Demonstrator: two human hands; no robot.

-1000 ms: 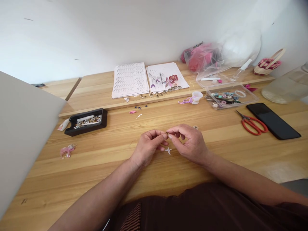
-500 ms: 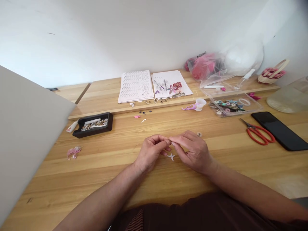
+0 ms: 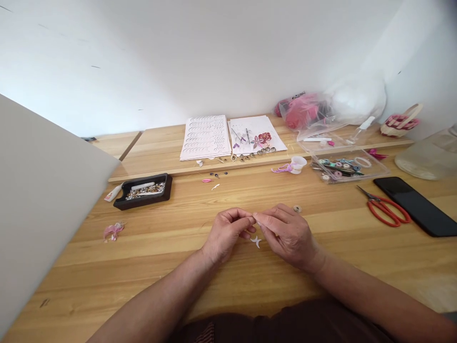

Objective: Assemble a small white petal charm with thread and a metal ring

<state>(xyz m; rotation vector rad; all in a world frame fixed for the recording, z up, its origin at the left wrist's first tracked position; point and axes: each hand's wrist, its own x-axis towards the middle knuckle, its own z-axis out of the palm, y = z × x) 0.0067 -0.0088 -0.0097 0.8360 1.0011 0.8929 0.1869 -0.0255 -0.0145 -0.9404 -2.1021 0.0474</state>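
My left hand (image 3: 228, 233) and my right hand (image 3: 289, 233) meet fingertip to fingertip above the middle of the wooden table (image 3: 171, 267). Each is closed in a pinch. Whatever lies between the fingertips is too small and too covered to name. Just beneath the fingers are small white crescent-shaped pieces (image 3: 256, 242) on the tabletop. A small round spool (image 3: 297, 208) rests beyond my right hand. Past my left hand lie a thin white wavy strip (image 3: 215, 186) and a pink leaf-shaped piece (image 3: 206, 180).
Red-handled scissors (image 3: 387, 212) and a black phone (image 3: 417, 205) lie at the right. Behind them stands a clear box (image 3: 346, 166) of spools and tools. A black bead tray (image 3: 143, 190) is at the left. Printed sheets (image 3: 205, 138) lie on the raised ledge; a grey panel (image 3: 46, 190) borders the left.
The whole view has tilted slightly upward, so things appear lower. Both hands stay pinched together in nearly the same place, with only slight finger movement.
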